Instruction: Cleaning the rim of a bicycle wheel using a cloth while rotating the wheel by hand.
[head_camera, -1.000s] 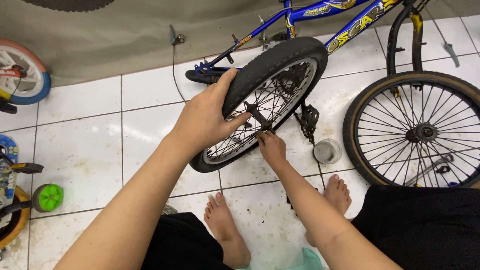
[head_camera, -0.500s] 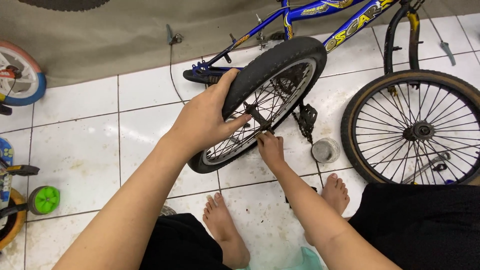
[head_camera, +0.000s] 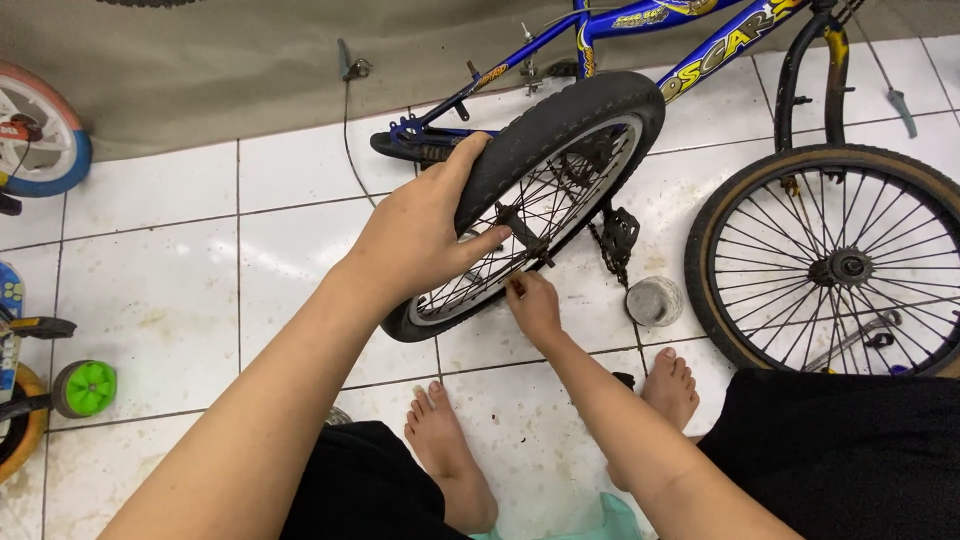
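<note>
My left hand (head_camera: 425, 235) grips the black tyre of a small bicycle wheel (head_camera: 590, 110) and holds it upright, tilted, above the tiled floor. The thumb lies across the rim and spokes. Below the wheel, my right hand (head_camera: 533, 305) has its fingers pinched at the hub axle (head_camera: 520, 235) area; whatever it holds is too small to make out. A blue bicycle frame (head_camera: 600, 25) lies on the floor behind the wheel, with its chain and pedal (head_camera: 618, 235) hanging beside the rim.
A second wheel with a tan tyre (head_camera: 700, 250) lies at the right, a wrench (head_camera: 850, 340) across its spokes. A small grey round container (head_camera: 654, 300) stands near it. My bare feet (head_camera: 450, 450) rest on the white tiles. A green training wheel (head_camera: 88, 388) is at the left.
The view has shifted slightly. My hands and the wheel hold nearly the same pose; the right hand's fingers stay at the hub.
</note>
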